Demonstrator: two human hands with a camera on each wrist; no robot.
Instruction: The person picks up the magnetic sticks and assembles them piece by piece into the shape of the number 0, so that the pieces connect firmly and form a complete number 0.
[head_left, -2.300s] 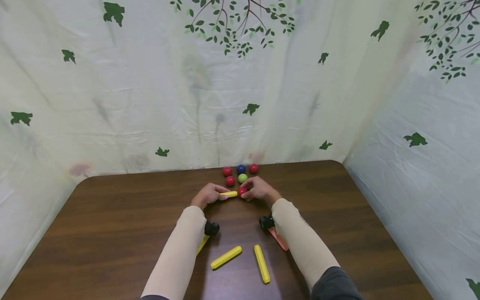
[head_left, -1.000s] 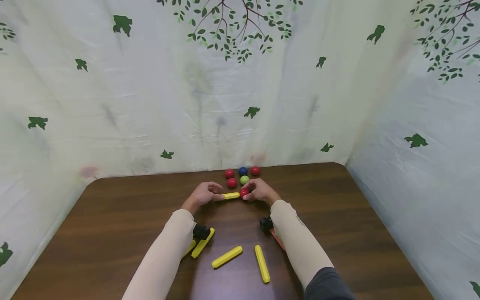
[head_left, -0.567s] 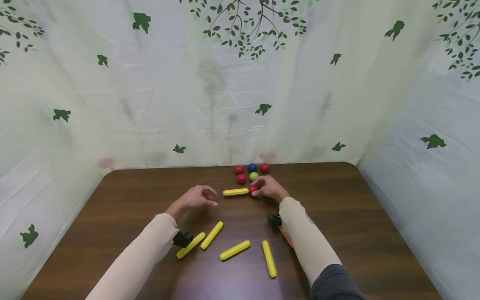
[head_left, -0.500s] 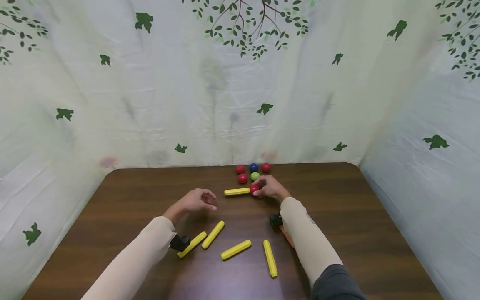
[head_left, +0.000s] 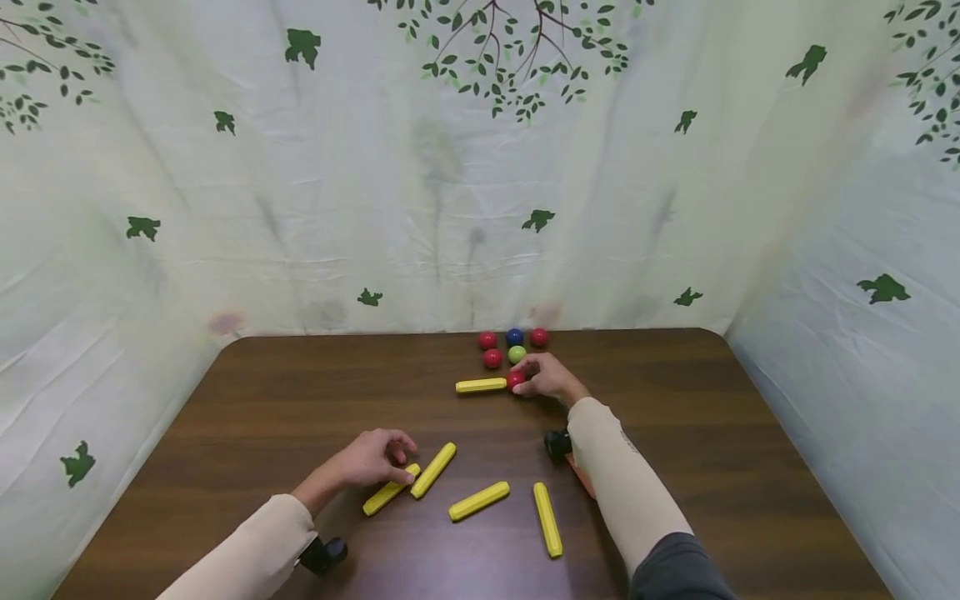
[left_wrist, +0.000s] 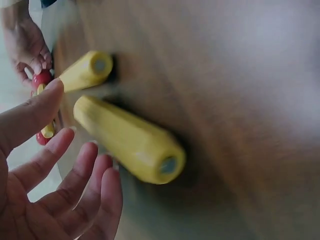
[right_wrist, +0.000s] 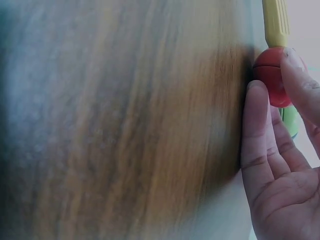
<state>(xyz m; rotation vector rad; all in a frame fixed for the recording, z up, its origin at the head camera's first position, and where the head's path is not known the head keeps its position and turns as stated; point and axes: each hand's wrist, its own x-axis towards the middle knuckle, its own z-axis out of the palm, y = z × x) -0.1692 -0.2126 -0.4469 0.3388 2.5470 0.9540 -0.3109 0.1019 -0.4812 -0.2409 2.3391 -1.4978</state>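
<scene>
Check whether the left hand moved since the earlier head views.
Yes. Judged against the table's far edge, the left hand has drawn away from it, toward the near side, now at the leftmost yellow stick.

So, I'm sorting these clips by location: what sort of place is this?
Probably a makeshift indoor booth for filming tabletop work: creased pale cloth with leaf patterns stands on three sides of a brown table, and wrist cameras are being worn.

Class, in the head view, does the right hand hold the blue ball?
No, the right hand pinches a red ball; the blue ball sits apart.
</scene>
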